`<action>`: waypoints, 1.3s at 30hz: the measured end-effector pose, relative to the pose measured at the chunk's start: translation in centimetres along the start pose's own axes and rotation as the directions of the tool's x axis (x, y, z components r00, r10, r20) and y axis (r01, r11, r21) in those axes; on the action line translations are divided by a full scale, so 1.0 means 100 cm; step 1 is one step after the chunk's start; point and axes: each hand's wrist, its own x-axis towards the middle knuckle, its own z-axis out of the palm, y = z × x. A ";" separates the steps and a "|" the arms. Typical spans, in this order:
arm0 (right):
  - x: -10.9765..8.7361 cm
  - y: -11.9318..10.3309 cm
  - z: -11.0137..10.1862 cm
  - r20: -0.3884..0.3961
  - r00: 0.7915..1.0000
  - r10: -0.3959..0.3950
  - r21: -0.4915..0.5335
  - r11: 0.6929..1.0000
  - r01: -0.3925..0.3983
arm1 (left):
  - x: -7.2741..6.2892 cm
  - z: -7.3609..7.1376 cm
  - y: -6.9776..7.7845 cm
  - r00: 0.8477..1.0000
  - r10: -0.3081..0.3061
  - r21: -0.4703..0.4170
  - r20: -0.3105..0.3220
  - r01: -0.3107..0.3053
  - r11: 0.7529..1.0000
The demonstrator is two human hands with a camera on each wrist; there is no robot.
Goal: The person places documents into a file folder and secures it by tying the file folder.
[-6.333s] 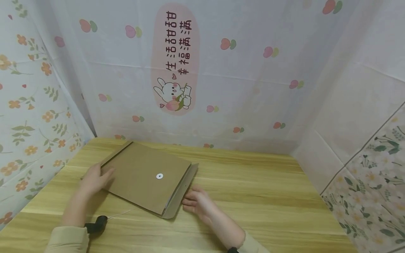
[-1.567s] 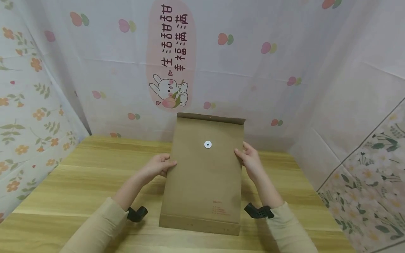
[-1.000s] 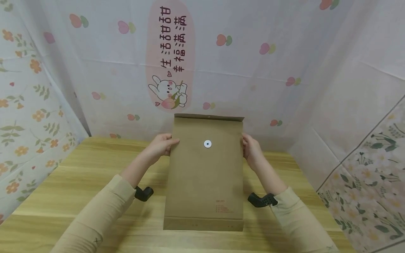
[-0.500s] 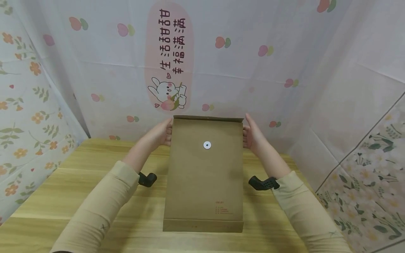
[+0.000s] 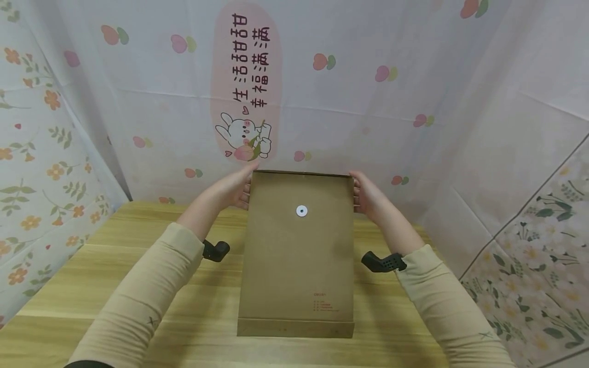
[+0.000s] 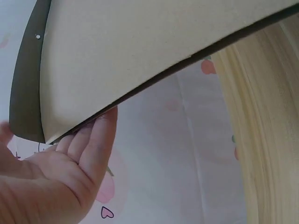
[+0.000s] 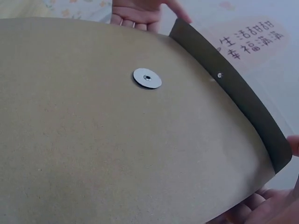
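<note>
A brown kraft-paper document envelope [image 5: 299,250] stands tilted up before me, its lower end low over the table. It has a white round button [image 5: 301,211] near the top and small red print at the lower right. My left hand [image 5: 232,191] holds its upper left edge, fingers against the side and thumb at the flap corner. At the upper right edge, my right hand [image 5: 365,194] holds it likewise, thumb at the other corner. The flap [image 7: 233,88] sticks up along the top, a small hole in its middle. Some fingertips are hidden behind the envelope.
The wood-grain table [image 5: 175,306] reaches back to a printed cloth backdrop [image 5: 349,117] just behind the envelope. Floral cloths hang on the left [image 5: 46,168] and right [image 5: 529,245]. A black wrist mount [image 5: 384,262] sits on each forearm.
The envelope, earlier lying slanted on the table, now stands tilted up and straight. Both hands have slid up its sides to the top corners, and the flap has tipped with thumbs against it.
</note>
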 end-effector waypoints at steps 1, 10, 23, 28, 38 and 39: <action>0.000 0.001 0.000 -0.006 1.000 -0.004 0.002 1.000 0.004 | 0.000 0.000 -0.001 1.000 0.006 0.007 -0.009 -0.006 1.000; 0.001 0.008 0.002 -0.083 0.996 -0.036 0.039 0.998 0.040 | 0.004 0.001 -0.008 0.994 0.080 0.033 -0.069 -0.078 0.996; -0.001 0.011 0.004 -0.124 0.989 -0.076 0.016 0.997 0.079 | 0.004 0.004 -0.011 0.983 0.163 0.119 -0.085 -0.153 0.981; -0.001 0.012 0.004 -0.131 0.987 -0.096 -0.007 0.995 0.096 | 0.004 0.005 -0.012 0.971 0.215 0.182 -0.106 -0.193 0.964; -0.001 0.018 0.005 -0.180 0.968 -0.176 -0.079 0.983 0.164 | 0.005 0.005 -0.014 0.947 0.302 0.218 -0.108 -0.273 0.937; -0.001 0.018 0.005 -0.181 0.967 -0.180 -0.080 0.983 0.168 | 0.005 0.005 -0.015 0.946 0.305 0.222 -0.105 -0.277 0.935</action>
